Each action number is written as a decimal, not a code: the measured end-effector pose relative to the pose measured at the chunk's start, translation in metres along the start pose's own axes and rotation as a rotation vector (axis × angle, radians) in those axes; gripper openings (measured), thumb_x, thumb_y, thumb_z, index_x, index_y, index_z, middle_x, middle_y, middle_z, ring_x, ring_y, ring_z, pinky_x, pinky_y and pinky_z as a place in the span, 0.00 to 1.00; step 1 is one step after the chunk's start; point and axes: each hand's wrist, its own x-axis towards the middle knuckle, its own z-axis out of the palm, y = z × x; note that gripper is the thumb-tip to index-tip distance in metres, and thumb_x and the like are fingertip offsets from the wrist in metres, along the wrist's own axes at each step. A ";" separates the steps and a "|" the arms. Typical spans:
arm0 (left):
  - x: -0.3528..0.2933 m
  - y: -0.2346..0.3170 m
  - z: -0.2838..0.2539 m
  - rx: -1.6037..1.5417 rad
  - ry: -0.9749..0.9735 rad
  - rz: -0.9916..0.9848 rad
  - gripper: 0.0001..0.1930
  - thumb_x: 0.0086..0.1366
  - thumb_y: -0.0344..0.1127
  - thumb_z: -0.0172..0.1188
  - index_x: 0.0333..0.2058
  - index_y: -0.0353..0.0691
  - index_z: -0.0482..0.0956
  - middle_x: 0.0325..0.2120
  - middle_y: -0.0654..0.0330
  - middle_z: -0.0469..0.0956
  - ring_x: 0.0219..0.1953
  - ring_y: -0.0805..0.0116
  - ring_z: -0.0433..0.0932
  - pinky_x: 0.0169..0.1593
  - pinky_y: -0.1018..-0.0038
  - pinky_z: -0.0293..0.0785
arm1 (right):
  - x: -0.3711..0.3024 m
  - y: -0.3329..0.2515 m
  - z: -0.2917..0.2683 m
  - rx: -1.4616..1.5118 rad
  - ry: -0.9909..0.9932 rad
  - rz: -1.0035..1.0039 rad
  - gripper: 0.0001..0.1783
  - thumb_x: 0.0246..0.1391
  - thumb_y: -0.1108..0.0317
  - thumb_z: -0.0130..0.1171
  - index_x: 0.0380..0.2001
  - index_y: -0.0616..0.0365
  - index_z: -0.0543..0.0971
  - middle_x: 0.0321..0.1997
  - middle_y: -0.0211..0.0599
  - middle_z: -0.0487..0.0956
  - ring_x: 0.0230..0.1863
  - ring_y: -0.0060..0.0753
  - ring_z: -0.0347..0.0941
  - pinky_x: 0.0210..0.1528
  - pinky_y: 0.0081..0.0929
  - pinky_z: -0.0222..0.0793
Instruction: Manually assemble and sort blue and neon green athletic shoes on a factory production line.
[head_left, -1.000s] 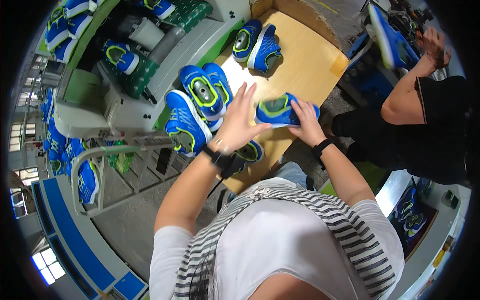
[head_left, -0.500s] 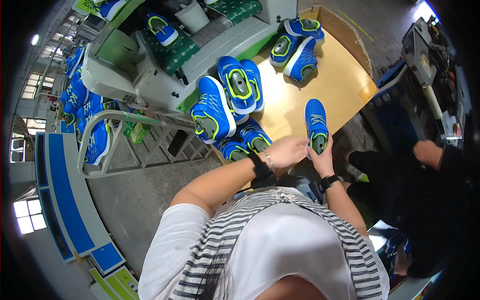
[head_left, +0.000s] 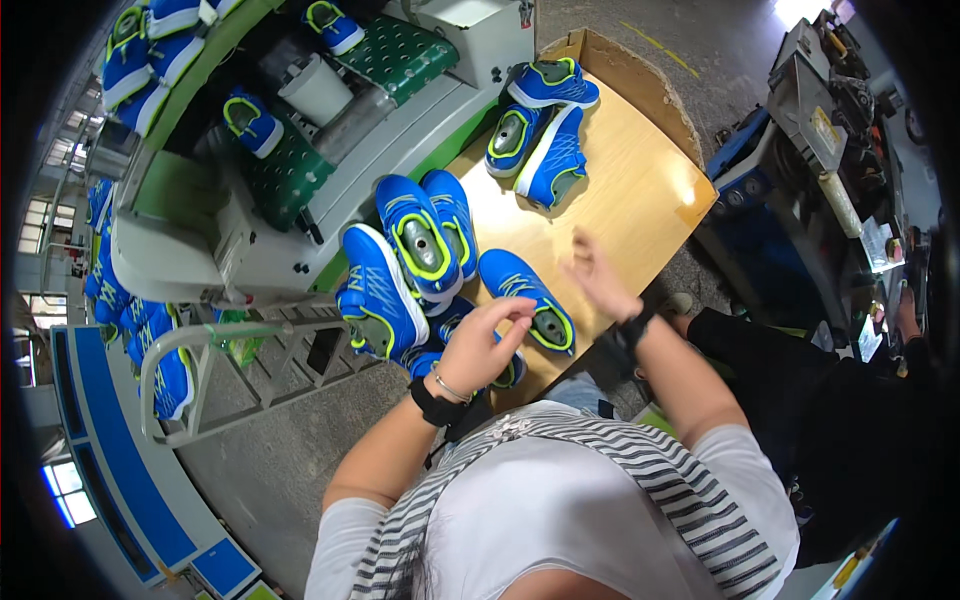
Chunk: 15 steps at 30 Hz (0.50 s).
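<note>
A blue shoe (head_left: 522,292) with a lime collar lies on the tan tabletop (head_left: 625,190), a grey-green shoe last inside it. Over its near left side hovers my left hand (head_left: 482,345), fingers loosely bent and thumb apart; nothing shows in it. Whether it touches the shoe I cannot tell. To the right of that shoe, my right hand (head_left: 598,275) is blurred and empty, its fingers stretched away from me. Left of them leans a cluster of similar shoes (head_left: 420,240), partly hidden by my left hand. Three more shoes (head_left: 552,130) are grouped at the far end.
A machine with a green perforated belt (head_left: 405,55) runs along the table's far left side, carrying shoes and a white cup (head_left: 318,90). A metal rack frame (head_left: 215,345) stands left. Equipment (head_left: 790,190) and a person in dark clothes (head_left: 800,400) are at right.
The shoe my right hand held up now lies on the table, farther left. My right hand has let go and reaches forward. The whole view has swung rightward.
</note>
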 end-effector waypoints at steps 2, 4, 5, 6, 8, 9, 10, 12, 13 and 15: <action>0.006 0.005 -0.002 0.020 0.011 -0.038 0.13 0.65 0.31 0.58 0.48 0.38 0.79 0.40 0.58 0.82 0.41 0.68 0.81 0.40 0.76 0.74 | 0.075 -0.021 -0.021 0.071 0.279 0.125 0.53 0.50 0.45 0.68 0.66 0.69 0.56 0.64 0.59 0.66 0.63 0.50 0.66 0.61 0.38 0.66; 0.019 0.014 -0.002 0.047 0.006 -0.031 0.13 0.65 0.31 0.58 0.48 0.38 0.79 0.41 0.58 0.83 0.42 0.67 0.81 0.40 0.76 0.74 | 0.158 0.007 -0.058 -0.050 0.546 0.257 0.55 0.46 0.43 0.71 0.62 0.76 0.59 0.57 0.57 0.73 0.55 0.45 0.74 0.56 0.37 0.71; 0.023 0.014 -0.006 0.042 0.010 -0.061 0.13 0.65 0.31 0.58 0.48 0.37 0.78 0.41 0.57 0.82 0.42 0.66 0.81 0.43 0.75 0.74 | 0.176 0.005 -0.052 0.240 0.299 0.296 0.56 0.42 0.41 0.72 0.60 0.76 0.61 0.54 0.57 0.74 0.54 0.44 0.74 0.56 0.38 0.71; 0.025 0.010 -0.008 0.025 0.023 -0.059 0.13 0.65 0.31 0.59 0.48 0.34 0.78 0.41 0.55 0.82 0.43 0.66 0.80 0.46 0.74 0.74 | 0.191 0.003 -0.050 0.523 0.047 0.330 0.57 0.39 0.38 0.73 0.58 0.77 0.63 0.52 0.57 0.76 0.53 0.43 0.75 0.56 0.39 0.71; 0.034 0.013 -0.016 0.056 0.006 -0.053 0.14 0.65 0.30 0.58 0.48 0.33 0.77 0.42 0.54 0.81 0.43 0.65 0.80 0.49 0.73 0.73 | 0.211 0.026 -0.031 0.029 0.540 0.302 0.46 0.37 0.47 0.77 0.50 0.68 0.67 0.46 0.50 0.78 0.49 0.44 0.76 0.51 0.38 0.72; 0.035 0.013 -0.021 0.059 0.029 -0.078 0.14 0.65 0.29 0.58 0.49 0.33 0.77 0.43 0.54 0.80 0.44 0.64 0.79 0.50 0.72 0.73 | 0.212 0.030 -0.014 0.161 0.574 0.208 0.45 0.37 0.47 0.77 0.49 0.66 0.65 0.43 0.48 0.77 0.46 0.42 0.75 0.49 0.37 0.72; 0.040 0.014 -0.025 0.059 0.026 -0.075 0.14 0.65 0.29 0.58 0.49 0.33 0.77 0.43 0.54 0.80 0.44 0.64 0.79 0.50 0.72 0.73 | 0.209 0.033 -0.005 0.290 0.616 0.111 0.44 0.38 0.47 0.77 0.47 0.63 0.63 0.41 0.45 0.76 0.43 0.40 0.75 0.47 0.36 0.72; 0.041 0.016 -0.037 0.055 0.061 -0.099 0.14 0.65 0.28 0.58 0.49 0.33 0.77 0.44 0.53 0.80 0.45 0.63 0.79 0.51 0.71 0.73 | 0.173 0.004 -0.007 0.044 0.552 0.099 0.43 0.38 0.48 0.77 0.46 0.59 0.60 0.38 0.44 0.74 0.38 0.36 0.73 0.44 0.35 0.71; 0.043 0.020 -0.039 0.045 0.053 -0.085 0.14 0.65 0.28 0.58 0.49 0.33 0.77 0.44 0.53 0.80 0.46 0.63 0.79 0.51 0.72 0.73 | 0.163 0.013 -0.025 -0.023 0.495 0.028 0.38 0.41 0.52 0.75 0.44 0.56 0.61 0.37 0.44 0.74 0.36 0.36 0.72 0.42 0.36 0.71; 0.040 0.025 -0.050 -0.004 0.031 -0.137 0.15 0.65 0.28 0.58 0.50 0.33 0.76 0.45 0.53 0.80 0.48 0.63 0.79 0.53 0.71 0.72 | 0.115 -0.030 -0.033 -0.290 0.309 -0.104 0.32 0.41 0.56 0.73 0.42 0.57 0.64 0.35 0.49 0.74 0.36 0.46 0.74 0.41 0.38 0.71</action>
